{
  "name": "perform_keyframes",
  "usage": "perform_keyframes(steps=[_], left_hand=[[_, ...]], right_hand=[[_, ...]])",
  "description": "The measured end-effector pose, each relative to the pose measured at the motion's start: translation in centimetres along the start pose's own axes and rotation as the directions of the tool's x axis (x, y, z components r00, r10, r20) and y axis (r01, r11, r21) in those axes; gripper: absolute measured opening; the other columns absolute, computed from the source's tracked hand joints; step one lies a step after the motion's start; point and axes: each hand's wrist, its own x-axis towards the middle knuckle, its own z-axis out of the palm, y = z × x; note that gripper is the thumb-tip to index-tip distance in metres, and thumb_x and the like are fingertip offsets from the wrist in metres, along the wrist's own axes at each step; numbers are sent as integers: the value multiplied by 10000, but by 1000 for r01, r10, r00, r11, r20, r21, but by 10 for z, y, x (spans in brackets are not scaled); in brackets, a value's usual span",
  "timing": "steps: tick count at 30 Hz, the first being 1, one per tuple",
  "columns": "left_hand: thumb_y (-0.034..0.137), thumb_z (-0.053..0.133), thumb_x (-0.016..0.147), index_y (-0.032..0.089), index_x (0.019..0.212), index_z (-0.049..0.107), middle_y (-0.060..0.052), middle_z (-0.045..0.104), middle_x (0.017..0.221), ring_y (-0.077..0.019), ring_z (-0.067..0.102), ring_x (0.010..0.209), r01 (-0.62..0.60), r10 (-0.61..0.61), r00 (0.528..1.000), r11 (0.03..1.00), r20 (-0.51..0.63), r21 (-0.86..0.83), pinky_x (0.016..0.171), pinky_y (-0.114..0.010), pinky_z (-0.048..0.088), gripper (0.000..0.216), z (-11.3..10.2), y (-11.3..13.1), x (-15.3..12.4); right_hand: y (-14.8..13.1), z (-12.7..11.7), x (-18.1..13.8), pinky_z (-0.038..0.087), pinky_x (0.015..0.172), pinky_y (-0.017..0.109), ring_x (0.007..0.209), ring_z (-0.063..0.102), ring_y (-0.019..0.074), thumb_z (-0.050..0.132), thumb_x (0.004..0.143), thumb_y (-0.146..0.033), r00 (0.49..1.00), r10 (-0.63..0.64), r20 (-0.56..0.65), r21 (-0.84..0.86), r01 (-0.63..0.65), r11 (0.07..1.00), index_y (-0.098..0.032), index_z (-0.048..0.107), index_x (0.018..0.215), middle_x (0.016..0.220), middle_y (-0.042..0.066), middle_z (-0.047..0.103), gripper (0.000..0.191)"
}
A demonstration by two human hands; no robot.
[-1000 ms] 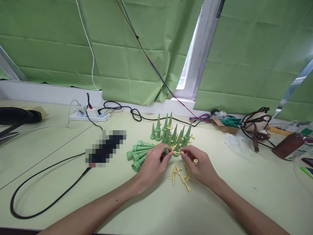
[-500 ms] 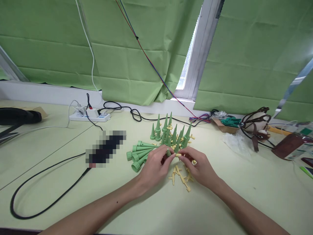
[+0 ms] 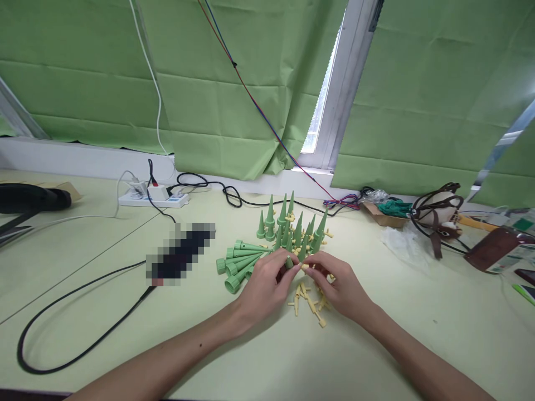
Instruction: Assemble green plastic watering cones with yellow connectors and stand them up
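Observation:
My left hand (image 3: 270,281) is closed around a green plastic spike (image 3: 289,262), most of which its fingers hide. My right hand (image 3: 338,281) pinches a small yellow plastic valve (image 3: 305,267) against the side of that spike; whether it sits in a hole there I cannot tell. Behind both hands stands a group of upright green spikes (image 3: 298,228), some with yellow valves at their bases. Several more green spikes (image 3: 240,262) lie in a bunch left of my left hand. Loose yellow valves (image 3: 311,305) lie on the table beneath my hands.
A pixelated dark object (image 3: 181,256) with a black cable lies to the left. At the back are a white power strip (image 3: 175,200) and cords. On the right are a cardboard box (image 3: 384,216), clear plastic wrap (image 3: 403,245) and a dark red container (image 3: 493,249).
My right fingers have shifted slightly left, bringing the yellow valve closer to the green spike. Less of the valve shows now. Everything else is where it was.

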Motion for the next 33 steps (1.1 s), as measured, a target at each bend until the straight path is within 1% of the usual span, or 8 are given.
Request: perform_keyframes(steps=[7,15,22,27,33], left_hand=[[258,508,974,189,897,603,-6,629,828,-140,536,686,22,-23,1000,1000,-17,-13,596,-250,415,140,1,0,0],[241,518,965,187,899,616,0,626,813,-132,520,657,18,-18,1000,1000,7,-19,598,-251,403,130,1,0,1],[230,523,964,184,891,613,3,629,818,-133,534,680,10,-10,1000,1000,12,-25,621,-255,406,125,1,0,1],[215,531,957,177,872,611,5,621,798,-131,525,667,7,-7,1000,1000,15,-12,625,-259,400,124,1,-1,1],[187,506,967,177,900,613,0,614,806,-139,547,710,-52,52,998,999,41,-7,661,-262,412,127,1,-1,0]], right_hand=[[2,-1,-2,455,509,231,664,583,150,550,966,-215,1000,-6,9,22,6,1000,-204,628,1013,825,40,635,92],[6,1,-2,449,569,249,656,562,150,564,960,-186,998,-61,0,-18,61,998,-188,639,977,793,35,643,77],[10,1,-2,431,589,250,646,550,145,575,960,-199,999,-40,22,-25,40,999,-180,639,961,772,25,637,67],[10,0,-2,414,584,248,625,530,142,556,972,-224,999,-27,42,-38,29,999,-184,628,928,743,17,622,93],[13,0,-3,381,571,246,600,501,135,510,997,-258,995,-12,94,-74,19,997,-187,588,834,701,2,580,195]])
